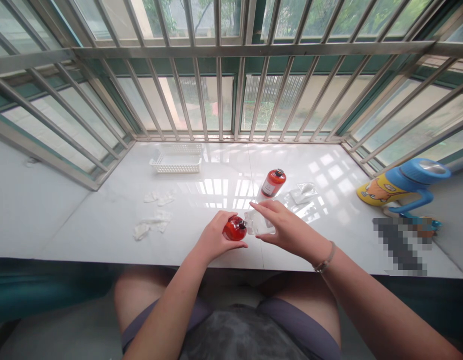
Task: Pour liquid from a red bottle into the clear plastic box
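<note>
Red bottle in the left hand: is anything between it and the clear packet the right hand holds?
Nothing visible. The left hand holds the red bottle with its dark neck pointing at the clear packet in the right hand; the two meet or nearly meet.

I sit at home, at a bay window: the white stone sill (103, 225) serves as my worktop, steel security bars (219, 100) enclose the glass on 3 sides, trees show outside, and a child's blue cartoon water jug (404, 185) lies nearby.
</note>
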The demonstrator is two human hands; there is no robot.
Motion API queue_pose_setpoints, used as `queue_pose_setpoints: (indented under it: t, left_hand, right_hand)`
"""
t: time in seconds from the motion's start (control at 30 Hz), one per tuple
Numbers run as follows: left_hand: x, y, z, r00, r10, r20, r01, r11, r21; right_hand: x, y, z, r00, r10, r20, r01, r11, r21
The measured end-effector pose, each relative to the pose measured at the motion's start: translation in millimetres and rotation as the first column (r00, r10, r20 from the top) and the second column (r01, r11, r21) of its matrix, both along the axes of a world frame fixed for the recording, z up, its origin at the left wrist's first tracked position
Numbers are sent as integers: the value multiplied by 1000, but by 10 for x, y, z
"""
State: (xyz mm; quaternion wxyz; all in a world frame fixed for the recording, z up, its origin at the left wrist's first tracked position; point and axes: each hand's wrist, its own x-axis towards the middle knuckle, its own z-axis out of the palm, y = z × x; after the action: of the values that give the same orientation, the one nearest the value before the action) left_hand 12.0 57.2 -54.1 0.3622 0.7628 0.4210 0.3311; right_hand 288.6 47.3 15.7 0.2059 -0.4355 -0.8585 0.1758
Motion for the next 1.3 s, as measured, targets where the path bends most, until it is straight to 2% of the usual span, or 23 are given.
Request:
queue_pose_setpoints:
  t: [0.63,1.3]
  left_hand:
    - [2,-43,-105,997,76,-27,-77,996,-34]
    - [10,-31,-92,996,86,-11,-86,995,-54]
  right_hand:
    - [-60,16,105,997,49,55,-52,997,64]
    - [-80,15,150,994,48,97,-57,995,84]
